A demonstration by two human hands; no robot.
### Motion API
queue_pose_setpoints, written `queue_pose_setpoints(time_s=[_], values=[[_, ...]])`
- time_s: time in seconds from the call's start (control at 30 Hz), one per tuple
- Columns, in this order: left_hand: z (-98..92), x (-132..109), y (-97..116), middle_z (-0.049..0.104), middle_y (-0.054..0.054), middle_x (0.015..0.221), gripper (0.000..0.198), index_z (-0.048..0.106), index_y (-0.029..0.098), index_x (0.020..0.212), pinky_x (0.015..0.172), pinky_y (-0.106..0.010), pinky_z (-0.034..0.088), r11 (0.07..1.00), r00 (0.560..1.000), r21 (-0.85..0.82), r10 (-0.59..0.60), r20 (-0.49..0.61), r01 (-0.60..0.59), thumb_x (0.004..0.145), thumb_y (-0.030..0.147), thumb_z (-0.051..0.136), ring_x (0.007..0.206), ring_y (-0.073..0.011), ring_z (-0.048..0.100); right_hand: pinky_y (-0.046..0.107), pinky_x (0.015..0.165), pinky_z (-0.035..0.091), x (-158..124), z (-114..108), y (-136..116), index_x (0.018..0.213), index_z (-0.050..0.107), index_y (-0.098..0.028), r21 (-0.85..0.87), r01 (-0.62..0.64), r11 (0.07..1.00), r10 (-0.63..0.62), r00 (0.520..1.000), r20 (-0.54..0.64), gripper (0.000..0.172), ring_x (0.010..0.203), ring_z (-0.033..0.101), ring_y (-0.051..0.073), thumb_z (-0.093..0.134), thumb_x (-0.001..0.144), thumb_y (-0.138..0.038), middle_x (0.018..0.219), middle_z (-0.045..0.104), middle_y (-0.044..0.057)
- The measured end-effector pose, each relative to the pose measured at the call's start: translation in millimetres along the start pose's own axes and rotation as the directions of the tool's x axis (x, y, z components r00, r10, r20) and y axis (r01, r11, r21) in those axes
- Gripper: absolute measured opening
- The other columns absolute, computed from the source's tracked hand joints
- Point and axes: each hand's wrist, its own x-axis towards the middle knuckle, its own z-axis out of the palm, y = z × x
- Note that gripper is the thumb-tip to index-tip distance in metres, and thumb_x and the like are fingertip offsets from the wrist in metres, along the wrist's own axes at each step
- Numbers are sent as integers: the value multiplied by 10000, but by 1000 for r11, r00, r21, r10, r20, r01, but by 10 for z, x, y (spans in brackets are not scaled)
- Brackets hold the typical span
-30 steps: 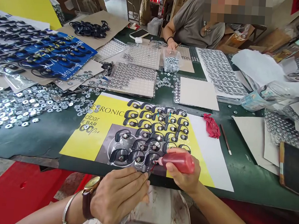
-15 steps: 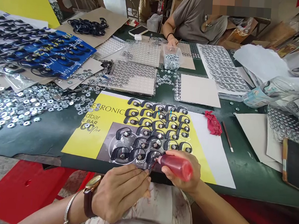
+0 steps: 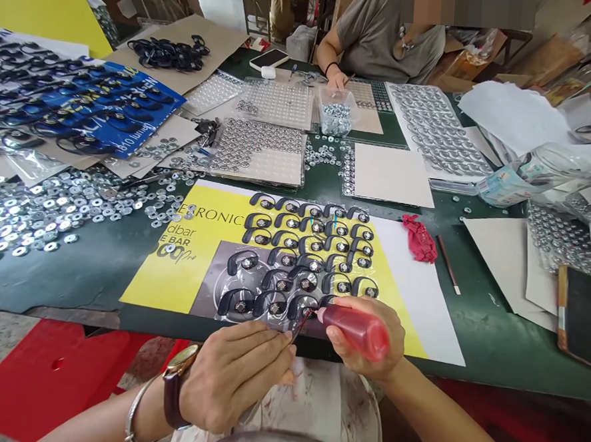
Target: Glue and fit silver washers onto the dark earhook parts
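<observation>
My right hand (image 3: 380, 349) is closed around a squeeze bottle (image 3: 356, 328) of red liquid. Its narrow tip points left, close to the round centre of an ear-hook earphone part (image 3: 303, 308) in the front row. Facing it, my left hand (image 3: 241, 371) has its fingers pressed together at the front edge of the clear tray. A thin, dark, pointed thing (image 3: 300, 326) juts out by those fingertips; I cannot make out its kind. Rows of black ear-hook parts (image 3: 287, 240) lie in the clear plastic, on a yellow and grey printed sheet (image 3: 166, 276).
Loose metal washers (image 3: 76, 211) spread across the left. Behind are part-filled trays (image 3: 260, 145), a white card (image 3: 393, 173) and a clear tub (image 3: 337, 110), near a co-worker's hand (image 3: 337, 78). A red cloth (image 3: 419, 238), thin stick (image 3: 447, 265) and phone (image 3: 584, 319) lie right.
The bottle in my right hand has shifted slightly right, its tip still near the same front-row part. My left hand stays nearly in place; the whole view has moved a little.
</observation>
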Motion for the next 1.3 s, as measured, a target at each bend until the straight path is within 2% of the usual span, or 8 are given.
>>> queue_pose_setpoints(time_s=[0.57,0.83,1.17,1.3], values=[[-12,40,-23,739,-121,925,178,678,39,984,728,-326,604,999,1000,-24,-22,-17,22,867,139,588,843,-213,714,316,524,550,-28,20,13,961,564,-185,-35,25,999,-26,999,-24,185,590,683,173,648,811,-251,724,707,24],[-35,50,-63,733,-109,954,185,659,54,1006,698,-334,597,991,996,-104,-86,0,85,850,107,576,816,-197,708,323,540,550,-37,9,0,1015,572,-199,9,-22,1000,21,999,47,230,611,695,179,650,805,-248,769,712,22],[-44,88,-173,737,-67,917,206,630,126,1032,686,-311,562,928,967,-284,-255,-18,240,853,55,556,761,-155,689,295,561,584,15,23,-26,1014,593,-186,-11,59,998,-58,997,42,256,591,698,174,644,844,-371,717,732,21],[-51,96,-226,737,-47,896,213,638,147,1014,685,-302,550,897,952,-336,-305,2,288,842,44,567,760,-144,686,259,535,583,58,6,-34,1030,595,-162,41,161,986,-165,979,117,355,564,690,149,626,855,-469,679,723,14]])
